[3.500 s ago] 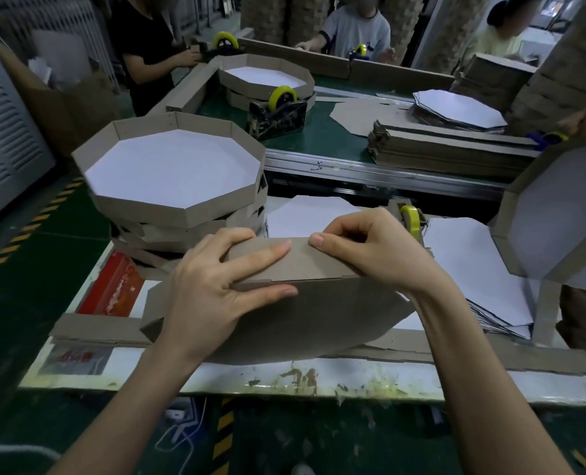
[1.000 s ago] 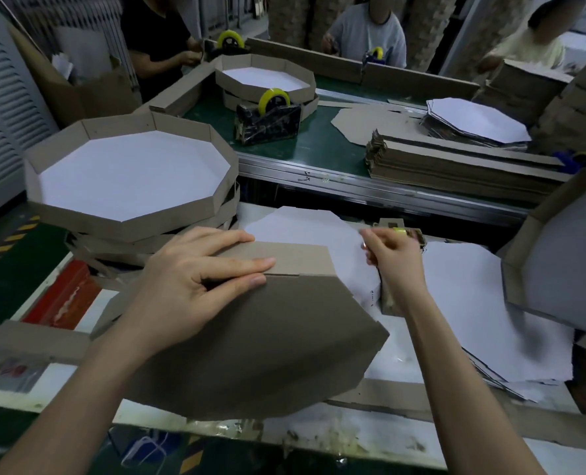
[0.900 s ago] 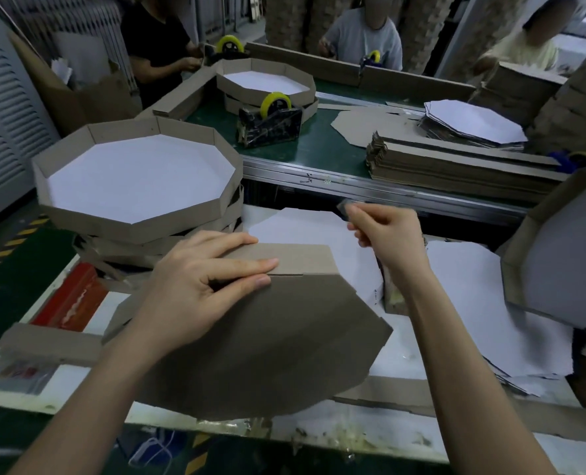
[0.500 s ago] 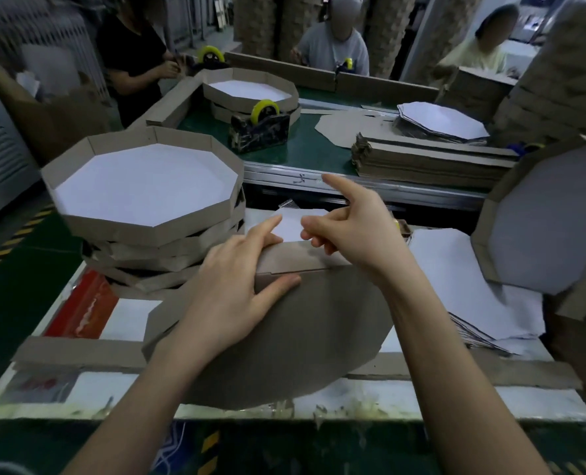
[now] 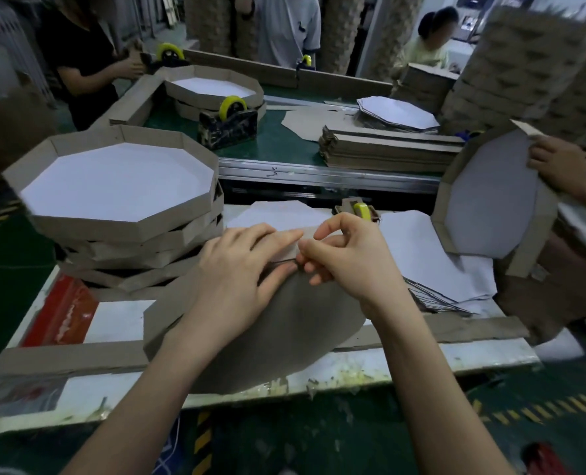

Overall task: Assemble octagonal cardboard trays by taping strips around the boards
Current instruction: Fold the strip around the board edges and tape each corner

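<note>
An octagonal board (image 5: pixel 284 337), brown side up, leans toward me on the white table (image 5: pixel 421 365). A cardboard strip (image 5: pixel 293 238) is folded along its top edge. My left hand (image 5: pixel 236 275) lies flat over strip and board, with straight fingers on the strip and the thumb on the board. My right hand (image 5: pixel 349 262) has curled fingers and pinches the strip's edge at the seam, right next to my left fingertips. I cannot make out any clear tape there. A tape dispenser (image 5: pixel 360 210) with a yellow roll stands just behind my right hand.
Finished trays (image 5: pixel 120 186) are stacked at the left. White boards (image 5: pixel 421 258) lie at the right, and loose strips (image 5: pixel 68 358) along the table's front. Another person's hand (image 5: pixel 558 166) holds a tray upright at far right. A green bench (image 5: pixel 277 138) behind carries strips, trays and a dispenser.
My right hand went to the dispenser, pulled off a piece of tape and came back to the strip's seam. My left hand kept pressing strip and board. The board now lies lower.
</note>
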`<state>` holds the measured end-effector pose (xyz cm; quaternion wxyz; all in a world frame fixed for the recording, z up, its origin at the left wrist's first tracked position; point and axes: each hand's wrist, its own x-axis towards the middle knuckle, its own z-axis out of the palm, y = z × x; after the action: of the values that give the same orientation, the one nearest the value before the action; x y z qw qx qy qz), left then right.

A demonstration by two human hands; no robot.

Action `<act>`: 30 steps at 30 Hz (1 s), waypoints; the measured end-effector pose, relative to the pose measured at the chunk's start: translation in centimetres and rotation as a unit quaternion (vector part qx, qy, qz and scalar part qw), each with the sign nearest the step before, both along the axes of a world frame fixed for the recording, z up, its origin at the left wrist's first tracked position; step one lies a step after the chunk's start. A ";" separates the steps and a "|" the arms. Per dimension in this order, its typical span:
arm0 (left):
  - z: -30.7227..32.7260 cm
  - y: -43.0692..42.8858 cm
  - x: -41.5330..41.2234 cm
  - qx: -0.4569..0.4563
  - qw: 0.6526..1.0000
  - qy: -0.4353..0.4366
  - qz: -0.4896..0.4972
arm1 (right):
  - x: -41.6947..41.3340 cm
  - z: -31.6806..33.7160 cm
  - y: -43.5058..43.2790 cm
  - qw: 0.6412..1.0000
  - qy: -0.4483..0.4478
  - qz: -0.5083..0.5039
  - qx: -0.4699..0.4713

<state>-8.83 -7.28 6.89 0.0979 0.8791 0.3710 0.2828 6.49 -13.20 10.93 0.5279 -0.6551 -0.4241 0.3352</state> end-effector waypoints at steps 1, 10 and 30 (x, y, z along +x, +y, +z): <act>0.0 -0.1 0.0 -0.003 1.000 0.007 -0.001 | -0.1 -0.1 -0.3 1.000 -0.003 -0.003 -0.005; -0.1 0.2 -0.2 0.009 0.999 0.038 -0.016 | -0.3 -1.2 -1.7 0.999 0.040 -0.004 0.003; 0.8 0.7 0.5 -0.039 0.999 0.005 -0.002 | 2.5 -4.0 -0.2 0.989 -0.112 0.093 0.006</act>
<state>-8.28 -6.58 7.65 0.1305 0.8767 0.3808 0.2634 8.97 -13.43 6.92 0.4477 -0.6425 -0.5418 0.3052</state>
